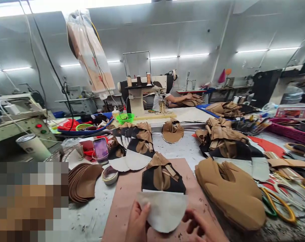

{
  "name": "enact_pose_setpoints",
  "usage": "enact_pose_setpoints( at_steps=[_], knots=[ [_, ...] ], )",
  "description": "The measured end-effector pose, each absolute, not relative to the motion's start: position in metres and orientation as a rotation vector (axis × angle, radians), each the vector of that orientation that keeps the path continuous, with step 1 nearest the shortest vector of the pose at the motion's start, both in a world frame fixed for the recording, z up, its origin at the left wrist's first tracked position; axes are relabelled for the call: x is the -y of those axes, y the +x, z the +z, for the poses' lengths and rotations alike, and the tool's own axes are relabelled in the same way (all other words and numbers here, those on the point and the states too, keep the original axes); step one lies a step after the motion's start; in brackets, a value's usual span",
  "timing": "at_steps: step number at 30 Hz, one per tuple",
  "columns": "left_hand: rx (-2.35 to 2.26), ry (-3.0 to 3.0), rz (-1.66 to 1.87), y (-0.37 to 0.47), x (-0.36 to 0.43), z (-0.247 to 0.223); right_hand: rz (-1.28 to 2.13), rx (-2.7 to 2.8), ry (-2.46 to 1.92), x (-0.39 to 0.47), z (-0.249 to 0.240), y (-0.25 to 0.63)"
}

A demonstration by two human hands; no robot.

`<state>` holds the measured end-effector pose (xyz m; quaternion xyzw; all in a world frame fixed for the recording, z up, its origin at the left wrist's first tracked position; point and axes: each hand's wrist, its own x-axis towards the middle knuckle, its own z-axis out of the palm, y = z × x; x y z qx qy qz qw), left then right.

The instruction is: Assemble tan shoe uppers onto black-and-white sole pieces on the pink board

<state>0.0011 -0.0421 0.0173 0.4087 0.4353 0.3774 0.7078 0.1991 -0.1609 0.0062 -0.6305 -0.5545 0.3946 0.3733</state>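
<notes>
Fingers [135, 207] of the left hand [139, 218] pinch a pale rounded piece [167, 212]; the right hand [201, 223], loosely spread, is by its edge, contact unclear.

The left hand [138, 218] grips a pale half-round piece [166, 211], thumb on top; the right hand [203, 225], fingers loosely bent, is at its other edge. Whether it joins the black-and-tan piece [162, 176] behind is hard to tell. Beneath lies a pinkish board [132, 188], between a brown stack [83, 185] and a tan stack [230, 195]. Beyond stands a sewing machine [136, 104] bearing 3 thread spools [138, 80].
</notes>
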Motion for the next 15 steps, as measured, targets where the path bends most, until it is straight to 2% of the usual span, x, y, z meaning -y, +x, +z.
enact_pose_setpoints(
  at_steps=[3, 7, 13, 15],
  knots=[
    [-0.978, 0.949, 0.749, 0.011, 0.039, 0.021, 0.988, 1.185, -1.583, 0.116, 0.005, 0.159],
    [-1.099, 1.347, 0.534, 0.001, 0.008, 0.014, 0.995, 1.024, -1.551, 0.091, -0.003, 0.173],
    [-1.021, 1.673, 0.387, -0.009, -0.027, 0.0, 0.754, 1.227, -1.984, 0.086, -0.008, 0.196],
    [-0.99, 1.769, 0.337, -0.007, -0.029, -0.001, 0.767, 1.261, -2.08, 0.086, -0.013, 0.202]
  ],
)
